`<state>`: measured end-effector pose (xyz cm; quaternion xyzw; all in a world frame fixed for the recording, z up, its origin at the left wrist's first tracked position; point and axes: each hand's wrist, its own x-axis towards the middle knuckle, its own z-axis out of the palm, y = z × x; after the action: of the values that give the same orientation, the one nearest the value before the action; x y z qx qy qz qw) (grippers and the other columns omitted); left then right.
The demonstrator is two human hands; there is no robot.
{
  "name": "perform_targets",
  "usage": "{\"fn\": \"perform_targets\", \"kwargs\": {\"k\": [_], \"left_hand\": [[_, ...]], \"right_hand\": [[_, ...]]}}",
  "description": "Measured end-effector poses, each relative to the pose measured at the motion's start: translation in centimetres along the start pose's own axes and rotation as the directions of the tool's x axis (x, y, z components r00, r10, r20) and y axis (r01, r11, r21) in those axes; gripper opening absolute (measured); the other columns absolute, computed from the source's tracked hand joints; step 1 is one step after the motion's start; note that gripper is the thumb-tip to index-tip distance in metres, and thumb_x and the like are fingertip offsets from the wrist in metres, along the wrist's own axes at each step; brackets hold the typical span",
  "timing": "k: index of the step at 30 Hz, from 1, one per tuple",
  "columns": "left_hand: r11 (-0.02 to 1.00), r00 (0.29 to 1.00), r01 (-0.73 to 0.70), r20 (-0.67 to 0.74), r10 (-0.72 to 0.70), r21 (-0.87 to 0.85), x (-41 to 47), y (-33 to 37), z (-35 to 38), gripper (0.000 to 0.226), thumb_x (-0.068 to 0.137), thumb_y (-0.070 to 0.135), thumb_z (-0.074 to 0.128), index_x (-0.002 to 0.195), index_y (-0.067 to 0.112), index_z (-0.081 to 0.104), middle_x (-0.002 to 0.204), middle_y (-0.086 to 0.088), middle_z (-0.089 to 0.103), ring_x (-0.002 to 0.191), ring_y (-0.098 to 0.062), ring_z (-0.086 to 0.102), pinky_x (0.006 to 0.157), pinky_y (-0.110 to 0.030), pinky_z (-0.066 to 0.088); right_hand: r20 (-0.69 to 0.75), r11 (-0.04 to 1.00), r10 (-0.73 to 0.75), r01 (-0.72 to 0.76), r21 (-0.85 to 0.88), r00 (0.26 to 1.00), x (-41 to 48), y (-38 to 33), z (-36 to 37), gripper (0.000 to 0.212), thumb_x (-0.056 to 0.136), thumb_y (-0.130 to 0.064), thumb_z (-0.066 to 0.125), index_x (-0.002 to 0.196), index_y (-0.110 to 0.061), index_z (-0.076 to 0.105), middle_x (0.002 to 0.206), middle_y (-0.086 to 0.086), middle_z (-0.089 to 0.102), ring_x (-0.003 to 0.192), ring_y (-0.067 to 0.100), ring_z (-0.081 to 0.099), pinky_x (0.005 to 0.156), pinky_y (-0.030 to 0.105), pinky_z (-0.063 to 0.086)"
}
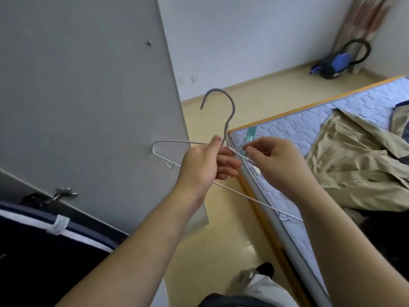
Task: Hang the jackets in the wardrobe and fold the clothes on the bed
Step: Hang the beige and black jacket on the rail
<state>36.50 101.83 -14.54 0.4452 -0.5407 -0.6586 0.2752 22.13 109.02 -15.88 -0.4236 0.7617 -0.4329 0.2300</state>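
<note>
Left hand (205, 162) grips the thin grey wire hanger (225, 129) under its hook, right hand (272, 160) pinches its shoulder wire, steadying it, probably for the crumpled beige jacket (354, 156) lying on the quilted bed (287, 129).

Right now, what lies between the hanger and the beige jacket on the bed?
In the head view, the right hand, pinching the hanger, and bare quilted mattress before the beige jacket.

The right hand (276, 161) hides part of the hanger (225, 132), and the beige jacket (354, 165) runs off the right edge.
</note>
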Motion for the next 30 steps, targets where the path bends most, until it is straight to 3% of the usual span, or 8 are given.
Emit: {"fn": "perform_targets", "kwargs": {"k": [2,4,6,13,18,23,26,30], "left_hand": [[0.999,0.994,0.018,0.105,-0.021,0.030,1.8,0.2,3.9,0.050,0.109,0.038,0.039,0.093,0.003,0.070,0.076,-0.014,0.076,0.054,-0.021,0.064,0.053,-0.027,0.044],[0.997,0.980,0.035,0.194,-0.047,0.065,3.6,0.4,7.8,0.050,0.109,0.039,0.039,0.095,0.004,0.071,0.077,-0.013,0.076,0.055,-0.021,0.064,0.055,-0.028,0.045],[0.995,0.961,0.054,0.265,-0.075,0.083,5.6,0.5,11.6,0.050,0.109,0.039,0.038,0.098,0.003,0.071,0.078,-0.013,0.076,0.057,-0.021,0.064,0.056,-0.028,0.045],[0.974,0.887,0.164,0.410,-0.214,0.153,11.4,0.4,23.6,0.051,0.109,0.034,0.039,0.110,-0.008,0.068,0.071,-0.010,0.070,0.053,-0.018,0.060,0.049,-0.021,0.044],[0.956,0.835,0.182,0.478,-0.273,0.229,14.6,-1.2,29.4,0.044,0.108,0.031,0.043,0.097,0.001,0.073,0.070,-0.007,0.069,0.057,-0.017,0.058,0.053,-0.024,0.041],[0.910,0.734,0.194,0.561,-0.383,0.367,17.6,-3.2,35.8,0.042,0.107,0.031,0.042,0.090,0.006,0.071,0.067,-0.004,0.069,0.052,-0.013,0.055,0.050,-0.022,0.038],[0.873,0.681,0.140,0.595,-0.427,0.467,19.0,-4.0,38.9,0.043,0.107,0.034,0.043,0.081,0.009,0.068,0.071,-0.008,0.070,0.052,-0.014,0.056,0.052,-0.025,0.039],[0.801,0.549,0.022,0.663,-0.509,0.598,20.9,-5.4,42.9,0.040,0.105,0.034,0.049,0.082,0.008,0.068,0.071,-0.009,0.069,0.054,-0.016,0.056,0.050,-0.022,0.040]], "right_hand": [[-0.043,0.999,0.048,-0.047,0.021,0.998,1.0,2.1,-3.0,0.014,0.095,-0.022,0.063,0.094,-0.027,0.076,0.082,-0.013,0.071,0.060,-0.006,0.058,0.060,0.016,0.037],[-0.099,0.996,0.090,-0.088,0.021,0.991,2.2,4.3,-5.9,0.015,0.095,-0.023,0.062,0.095,-0.030,0.075,0.085,-0.015,0.072,0.070,-0.007,0.062,0.062,0.014,0.038],[-0.169,0.990,0.139,-0.134,0.040,0.976,3.5,6.7,-8.7,0.016,0.095,-0.023,0.061,0.097,-0.031,0.075,0.088,-0.016,0.073,0.081,-0.004,0.064,0.065,0.016,0.041],[-0.350,0.954,0.294,-0.249,0.166,0.889,7.1,14.6,-16.4,0.015,0.093,-0.023,0.063,0.095,-0.029,0.077,0.085,-0.013,0.074,0.084,0.004,0.067,0.077,0.026,0.050],[-0.413,0.925,0.375,-0.303,0.229,0.830,7.6,18.4,-19.3,0.015,0.094,-0.023,0.063,0.094,-0.027,0.077,0.081,-0.013,0.072,0.062,-0.004,0.060,0.062,0.022,0.043],[-0.449,0.870,0.494,-0.421,0.258,0.744,7.0,21.8,-22.1,0.015,0.093,-0.023,0.064,0.092,-0.030,0.078,0.085,-0.018,0.073,0.081,-0.005,0.064,0.067,0.010,0.042],[-0.464,0.834,0.551,-0.479,0.273,0.694,6.8,23.6,-22.8,0.015,0.093,-0.025,0.065,0.092,-0.032,0.078,0.084,-0.019,0.073,0.080,-0.005,0.064,0.070,0.015,0.045],[-0.518,0.777,0.614,-0.571,0.264,0.595,7.0,25.9,-23.2,0.013,0.093,-0.029,0.065,0.093,-0.032,0.078,0.085,-0.021,0.072,0.084,-0.003,0.065,0.077,0.019,0.049]]}}
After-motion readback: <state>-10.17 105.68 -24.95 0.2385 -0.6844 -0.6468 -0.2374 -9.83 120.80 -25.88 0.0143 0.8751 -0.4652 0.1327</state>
